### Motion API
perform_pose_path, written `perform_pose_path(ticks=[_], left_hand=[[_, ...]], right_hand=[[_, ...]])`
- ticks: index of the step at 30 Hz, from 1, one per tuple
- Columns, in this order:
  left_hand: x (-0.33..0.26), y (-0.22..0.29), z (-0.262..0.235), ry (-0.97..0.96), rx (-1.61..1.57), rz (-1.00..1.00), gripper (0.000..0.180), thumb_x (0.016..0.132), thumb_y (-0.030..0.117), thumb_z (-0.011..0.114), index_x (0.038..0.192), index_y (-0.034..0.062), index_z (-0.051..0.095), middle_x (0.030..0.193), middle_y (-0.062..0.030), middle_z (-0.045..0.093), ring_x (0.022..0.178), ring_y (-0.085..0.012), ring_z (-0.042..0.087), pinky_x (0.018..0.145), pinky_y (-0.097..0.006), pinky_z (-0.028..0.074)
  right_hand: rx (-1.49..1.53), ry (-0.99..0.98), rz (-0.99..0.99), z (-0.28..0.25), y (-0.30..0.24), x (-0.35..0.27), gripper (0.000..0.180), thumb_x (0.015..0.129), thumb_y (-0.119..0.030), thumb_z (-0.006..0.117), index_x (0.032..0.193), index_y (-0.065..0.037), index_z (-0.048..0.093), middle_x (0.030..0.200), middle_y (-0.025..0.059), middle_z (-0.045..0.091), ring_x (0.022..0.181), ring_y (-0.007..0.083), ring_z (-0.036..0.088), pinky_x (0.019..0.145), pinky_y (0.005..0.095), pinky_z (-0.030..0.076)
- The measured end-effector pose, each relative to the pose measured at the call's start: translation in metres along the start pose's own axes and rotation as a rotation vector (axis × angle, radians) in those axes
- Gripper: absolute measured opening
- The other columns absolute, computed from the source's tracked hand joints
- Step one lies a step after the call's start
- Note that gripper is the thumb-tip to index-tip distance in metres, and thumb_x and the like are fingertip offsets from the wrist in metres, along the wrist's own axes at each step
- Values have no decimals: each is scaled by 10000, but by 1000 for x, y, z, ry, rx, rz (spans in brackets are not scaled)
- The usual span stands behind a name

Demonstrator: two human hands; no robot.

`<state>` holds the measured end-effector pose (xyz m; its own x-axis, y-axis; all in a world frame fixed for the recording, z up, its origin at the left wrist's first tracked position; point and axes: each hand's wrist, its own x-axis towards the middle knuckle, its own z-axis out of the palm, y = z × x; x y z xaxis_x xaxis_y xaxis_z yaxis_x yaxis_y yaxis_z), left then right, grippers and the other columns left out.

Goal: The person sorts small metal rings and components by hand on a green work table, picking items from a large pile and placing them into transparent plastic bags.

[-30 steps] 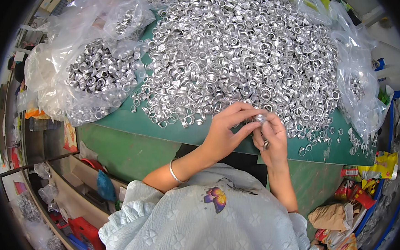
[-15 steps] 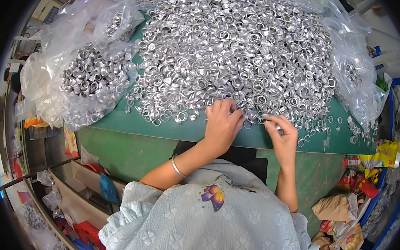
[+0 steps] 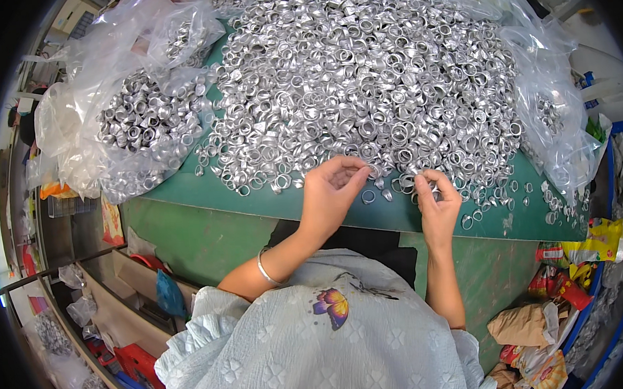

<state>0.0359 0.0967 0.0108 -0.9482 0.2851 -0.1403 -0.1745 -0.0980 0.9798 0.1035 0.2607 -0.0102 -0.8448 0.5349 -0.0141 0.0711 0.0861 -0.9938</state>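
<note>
A broad heap of silver metal rings (image 3: 361, 70) covers much of the green table (image 3: 205, 201). At the heap's near edge, my left hand (image 3: 328, 197) pinches what looks like a ring (image 3: 373, 169) between thumb and forefinger. My right hand (image 3: 438, 204) is a short way to its right, fingers bent and thumb near the forefinger; anything in that grip is too small to make out. Between the two hands lie loose rings (image 3: 369, 197) on the table edge, and several more touch the heap by my right fingertips.
Left of the heap sits a clear plastic bag (image 3: 72, 131) full of rings; another clear bag (image 3: 546, 73) lies along the right. Scattered rings (image 3: 497, 196) trail toward the right table edge. Open drawers (image 3: 125, 298) stand at lower left, packets and a brown paper bag (image 3: 523, 323) at lower right.
My left hand has shifted a little left and turned so its thumb and forefinger show. The right hand's fingers have drawn closer together, and the ring seen inside it is no longer visible.
</note>
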Motion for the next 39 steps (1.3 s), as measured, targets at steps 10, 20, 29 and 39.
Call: perform_pose_path(ticks=[10, 20, 29, 39], left_hand=[[3, 5, -4, -260, -585, -409, 154, 861, 60, 544, 990, -15, 582, 888, -112, 626, 739, -117, 582, 695, -236, 492], [2, 0, -4, -310, -588, -512, 161, 846, 56, 559, 987, -17, 586, 889, -104, 629, 722, -114, 581, 675, -225, 487], [-11, 5, 3, -563, -194, -449, 222, 836, 64, 589, 1040, -7, 542, 864, -68, 619, 698, -109, 574, 616, -243, 477], [-15, -18, 10, -258, 862, 568, 279, 682, 54, 690, 941, 51, 586, 941, -86, 528, 827, -255, 510, 701, -343, 413]], right_hand=[[-320, -45, -322, 7, -7, 5, 57, 766, 9, 626, 810, 27, 595, 720, 65, 571, 593, 123, 507, 533, 227, 393], [-238, -124, -223, 10, -22, -4, 272, 723, -13, 663, 991, -46, 633, 675, 44, 510, 527, 124, 442, 482, 243, 378], [218, -420, 133, -9, -27, -24, 152, 785, -89, 615, 907, 2, 607, 696, 58, 533, 519, 114, 474, 447, 195, 340], [871, -149, 227, -40, 0, -19, 356, 949, -254, 402, 695, -19, 483, 648, 79, 465, 421, 108, 397, 337, 204, 255]])
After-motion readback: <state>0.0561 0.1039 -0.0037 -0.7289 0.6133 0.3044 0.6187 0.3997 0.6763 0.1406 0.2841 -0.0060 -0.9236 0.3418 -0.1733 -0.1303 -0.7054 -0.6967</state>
